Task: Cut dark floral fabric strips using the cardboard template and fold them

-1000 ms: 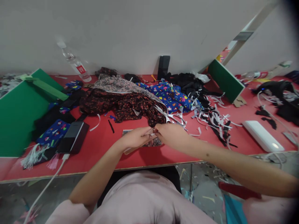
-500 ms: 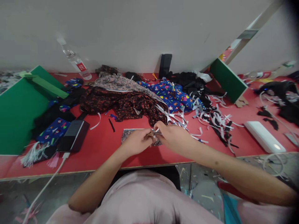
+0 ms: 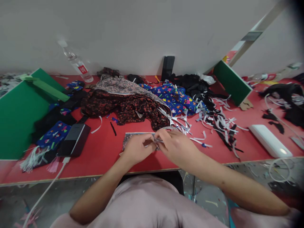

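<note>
Near the front edge of the red table, both hands meet over a small grey floral fabric piece [image 3: 127, 138] with a pale upper edge. My left hand [image 3: 140, 146] pinches the fabric at its right part. My right hand [image 3: 174, 144] is closed at the same spot, fingertips against the left ones, with a thin pale strip showing by them. What lies between the fingertips is mostly hidden. Just beyond the right hand, silver scissors [image 3: 174, 119] rest partly on dark red floral fabric [image 3: 133, 106], blades pointing to the upper left.
Blue printed fabric [image 3: 177, 98] and white and black scrap strips [image 3: 223, 126] lie behind and to the right. A dark power bank [image 3: 75, 139] with a cable sits left, a white device [image 3: 269, 140] right. A water bottle [image 3: 79, 65] and a phone [image 3: 168, 67] stand by the wall; green dividers [image 3: 232, 83] flank the table.
My right hand has turned, its fingers lower and bunched closer to the left fingertips. The left hand has shifted slightly while staying on the fabric piece.
</note>
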Tool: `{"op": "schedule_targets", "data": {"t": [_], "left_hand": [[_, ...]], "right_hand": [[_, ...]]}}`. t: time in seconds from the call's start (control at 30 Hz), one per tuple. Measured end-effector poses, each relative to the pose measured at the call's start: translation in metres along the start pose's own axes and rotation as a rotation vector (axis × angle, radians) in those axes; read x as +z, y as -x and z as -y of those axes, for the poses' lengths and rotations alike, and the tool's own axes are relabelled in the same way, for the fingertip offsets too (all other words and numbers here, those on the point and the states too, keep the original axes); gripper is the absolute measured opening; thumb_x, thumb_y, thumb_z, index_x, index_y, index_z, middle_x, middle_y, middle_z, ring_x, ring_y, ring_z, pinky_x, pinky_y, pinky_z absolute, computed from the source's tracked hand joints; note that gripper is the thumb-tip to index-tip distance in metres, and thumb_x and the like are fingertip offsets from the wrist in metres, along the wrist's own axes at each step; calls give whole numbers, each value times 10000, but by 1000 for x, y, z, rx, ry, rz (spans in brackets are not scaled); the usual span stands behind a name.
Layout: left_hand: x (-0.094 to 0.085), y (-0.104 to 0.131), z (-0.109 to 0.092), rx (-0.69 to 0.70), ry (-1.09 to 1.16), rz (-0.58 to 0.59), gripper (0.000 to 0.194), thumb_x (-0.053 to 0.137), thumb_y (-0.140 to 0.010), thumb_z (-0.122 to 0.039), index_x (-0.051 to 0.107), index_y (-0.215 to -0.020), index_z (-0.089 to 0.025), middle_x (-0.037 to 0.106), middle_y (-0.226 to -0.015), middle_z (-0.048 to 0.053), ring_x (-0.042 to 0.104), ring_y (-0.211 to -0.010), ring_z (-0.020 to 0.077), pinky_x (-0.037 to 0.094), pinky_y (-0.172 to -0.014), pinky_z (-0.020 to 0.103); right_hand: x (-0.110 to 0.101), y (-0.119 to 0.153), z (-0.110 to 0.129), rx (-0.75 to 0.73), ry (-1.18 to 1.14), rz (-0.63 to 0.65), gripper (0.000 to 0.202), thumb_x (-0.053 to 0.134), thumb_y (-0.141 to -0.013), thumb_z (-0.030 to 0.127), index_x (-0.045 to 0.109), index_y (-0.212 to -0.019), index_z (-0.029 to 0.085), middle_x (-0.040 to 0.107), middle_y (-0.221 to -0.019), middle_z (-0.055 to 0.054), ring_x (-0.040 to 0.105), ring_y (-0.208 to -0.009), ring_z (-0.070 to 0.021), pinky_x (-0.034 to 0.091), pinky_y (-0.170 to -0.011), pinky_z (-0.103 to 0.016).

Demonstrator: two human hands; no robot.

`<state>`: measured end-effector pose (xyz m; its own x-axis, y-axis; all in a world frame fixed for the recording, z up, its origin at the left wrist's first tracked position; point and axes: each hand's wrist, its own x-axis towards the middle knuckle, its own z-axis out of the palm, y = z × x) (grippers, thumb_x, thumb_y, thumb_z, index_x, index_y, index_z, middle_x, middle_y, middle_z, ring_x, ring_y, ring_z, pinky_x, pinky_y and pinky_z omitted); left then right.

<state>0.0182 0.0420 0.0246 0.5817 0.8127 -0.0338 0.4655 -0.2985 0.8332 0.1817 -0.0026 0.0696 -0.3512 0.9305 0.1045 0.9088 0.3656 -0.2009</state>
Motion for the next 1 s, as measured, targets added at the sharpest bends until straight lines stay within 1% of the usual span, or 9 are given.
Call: {"op": "schedule_targets", "data": {"t": [0.17, 0.27, 0.37, 0.47, 0.57, 0.7, 0.77, 0.83, 1.0], "left_hand": [[-7, 8, -13, -3, 115, -48, 123, 511, -729, -191, 577, -629, -164, 606, -590, -45, 513, -566, 85, 377, -551, 180], [-20, 11, -13, -105, 271, -141, 125, 531, -725, -205, 576, -617, -159, 613, -565, -33, 529, -535, 91, 395, -516, 182], [-37, 11, -2, -265, 544, -362, 130, 498, -752, -214, 540, -637, -168, 620, -548, -24, 556, -498, 107, 426, -485, 196], [-44, 7, 7, -247, 767, -380, 135, 536, -791, -297, 540, -734, -175, 655, -627, -5, 592, -542, 119, 460, -510, 213], [-35, 1, 6, -156, 896, -307, 186, 564, -809, -358, 546, -823, -174, 674, -761, 22, 619, -642, 125, 485, -586, 229], [-21, -4, 1, -160, 986, -231, 205, 550, -833, -335, 541, -977, -189, 659, -826, 20, 622, -722, 128, 498, -688, 266], [-19, -5, 1, -148, 991, -195, 286, 560, -828, -293, 499, -1093, -204, 650, -846, 15, 618, -745, 130, 498, -724, 283], [-19, -8, 1, -128, 968, -169, 392, 563, -827, -272, 442, -1193, -201, 643, -857, 19, 615, -753, 133, 496, -742, 298], [-15, -18, 1, -124, 814, -121, 570, 555, -830, -297, 340, -1351, -209, 651, -957, 51, 624, -840, 168, 489, -792, 331]], "right_hand": [[7, 7, 0, -70, -271, -201, 58, 502, -854, 164, 535, -899, 181, 658, -791, -44, 612, -750, -172, 443, -660, -263], [5, 20, -6, -21, -301, -393, 51, 518, -867, 225, 563, -865, 201, 651, -782, -25, 615, -717, -145, 459, -658, -246], [-3, 37, -27, 307, -201, -613, 171, 582, -827, 376, 608, -843, 208, 634, -766, -23, 605, -641, -143, 441, -575, -244], [-1, 47, -69, 595, -29, -786, 289, 575, -808, 472, 622, -896, 201, 649, -838, -48, 618, -710, -179, 436, -618, -273], [23, 45, -122, 598, 44, -764, 288, 489, -856, 456, 604, -883, 192, 646, -854, -72, 609, -778, -214, 426, -675, -313], [61, 37, -169, 447, 39, -565, 256, 455, -867, 389, 600, -809, 185, 650, -802, -78, 586, -780, -226, 425, -724, -357], [66, 30, -166, 417, 58, -624, 250, 497, -845, 393, 609, -772, 182, 654, -881, -99, 575, -868, -241, 409, -810, -397], [62, 19, -142, 443, 23, -727, 241, 526, -833, 393, 620, -786, 175, 646, -904, -110, 556, -924, -252, 388, -860, -423], [42, -29, -51, 300, -733, -414, 234, 528, -833, 388, 618, -926, 193, 658, -899, -52, 596, -784, -172, 473, -705, -302]]}}
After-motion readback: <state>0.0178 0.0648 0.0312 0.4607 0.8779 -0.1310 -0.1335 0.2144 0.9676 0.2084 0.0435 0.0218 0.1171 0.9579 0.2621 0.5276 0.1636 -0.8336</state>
